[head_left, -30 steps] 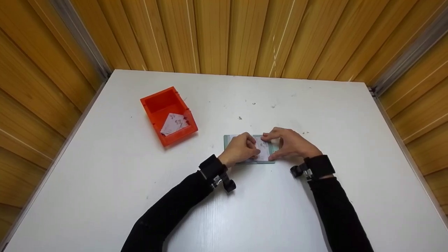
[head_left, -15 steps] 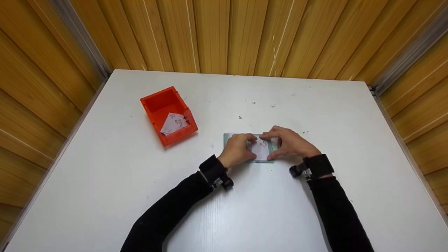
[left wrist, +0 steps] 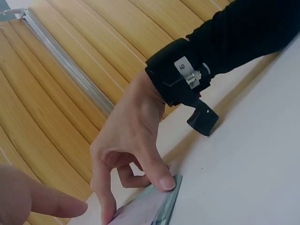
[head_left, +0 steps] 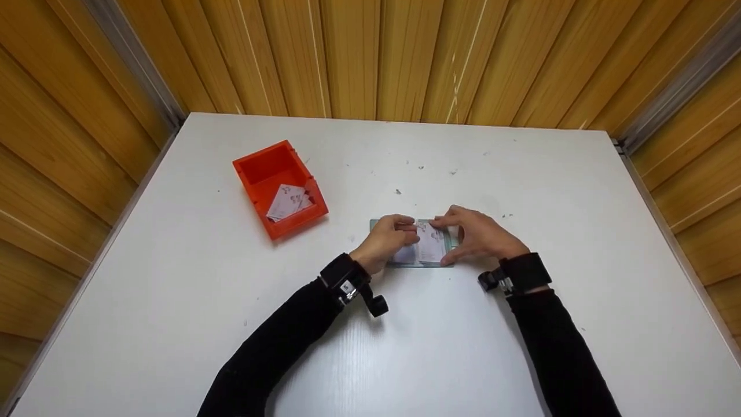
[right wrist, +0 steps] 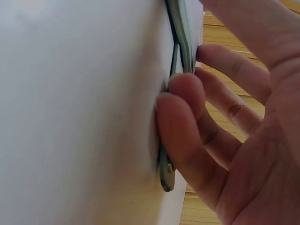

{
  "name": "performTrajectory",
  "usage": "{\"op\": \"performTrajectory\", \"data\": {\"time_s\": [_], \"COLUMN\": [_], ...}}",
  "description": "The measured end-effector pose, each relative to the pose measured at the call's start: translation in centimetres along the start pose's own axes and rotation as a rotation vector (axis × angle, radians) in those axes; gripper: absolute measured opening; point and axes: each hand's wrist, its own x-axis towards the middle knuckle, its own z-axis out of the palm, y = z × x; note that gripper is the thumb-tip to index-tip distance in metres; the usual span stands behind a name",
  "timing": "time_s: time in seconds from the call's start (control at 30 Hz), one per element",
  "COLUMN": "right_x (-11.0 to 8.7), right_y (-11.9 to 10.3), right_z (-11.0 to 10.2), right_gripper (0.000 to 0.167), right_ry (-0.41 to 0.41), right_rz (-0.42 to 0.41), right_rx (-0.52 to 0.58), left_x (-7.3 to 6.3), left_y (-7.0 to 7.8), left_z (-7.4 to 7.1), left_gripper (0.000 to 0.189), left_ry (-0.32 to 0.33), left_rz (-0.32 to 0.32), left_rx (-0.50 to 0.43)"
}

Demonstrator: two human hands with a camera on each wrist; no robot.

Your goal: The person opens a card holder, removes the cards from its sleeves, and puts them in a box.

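Observation:
A flat green-edged card holder [head_left: 392, 266] lies on the white table in the head view. On its right half sits a white printed card [head_left: 430, 248]; the left half looks bluish and is partly hidden by my left hand [head_left: 385, 238]. That hand hovers over it with loose, extended fingers, and one straight finger shows in the left wrist view. My right hand [head_left: 483, 234] grips the holder's right end, thumb at the near edge and forefinger at the far edge. In the right wrist view the holder's end [right wrist: 167, 178] sticks out past the fingers.
An orange bin [head_left: 255, 194] stands back left on the table [head_left: 492, 347], with printed cards [head_left: 287, 201] inside. Wood-patterned walls [head_left: 405, 58] enclose the table's back and sides. Black straps with small cameras sit on both wrists.
My left hand has moved off the card to the left and its fingers have loosened, showing more of the card. My right hand has kept its grip in place.

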Motion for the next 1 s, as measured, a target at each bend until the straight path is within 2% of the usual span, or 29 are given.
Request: {"op": "performTrajectory", "data": {"time_s": [0.1,0.3,0.47,0.53,0.6,0.67,0.73,0.83,1.0], "right_x": [0.1,0.3,0.3,0.3,0.3,0.3,0.4,0.4,0.3], "right_y": [0.1,0.2,0.2,0.2,0.2,0.2,0.2,0.2,0.0], "right_z": [0.1,0.3,0.2,0.2,0.2,0.2,0.2,0.2,0.3], "right_gripper": [0.085,0.085,0.085,0.085,0.085,0.085,0.085,0.085,0.084], "right_ry": [0.004,0.009,0.016,0.016,0.016,0.019,0.019,0.018,0.017], "right_rz": [-0.002,-0.010,-0.021,-0.026,-0.027,-0.026,-0.024,-0.018,-0.012], "right_rx": [-0.007,-0.012,-0.029,-0.032,-0.030,-0.025,-0.025,-0.022,-0.027], "left_x": [0.4,1.0,1.5,1.6,1.7,1.7,1.8,1.9,2.1], "left_y": [0.3,0.4,0.0,-0.2,-0.4,-0.7,-0.9,-1.1,-1.4], "left_z": [0.0,0.1,0.5,0.8,1.1,1.3,1.5,1.6,1.6], "left_gripper": [0.045,0.030,0.022,0.019,0.013,0.011,0.014,0.021,0.026], "left_ry": [0.013,0.008,0.086,0.117,0.130,0.131,0.126,0.117,0.113], "left_rz": [-0.029,-0.034,0.062,0.095,0.112,0.111,0.098,0.069,0.047], "left_rx": [0.023,0.220,0.526,0.577,0.543,0.463,0.372,0.285,0.201]}}
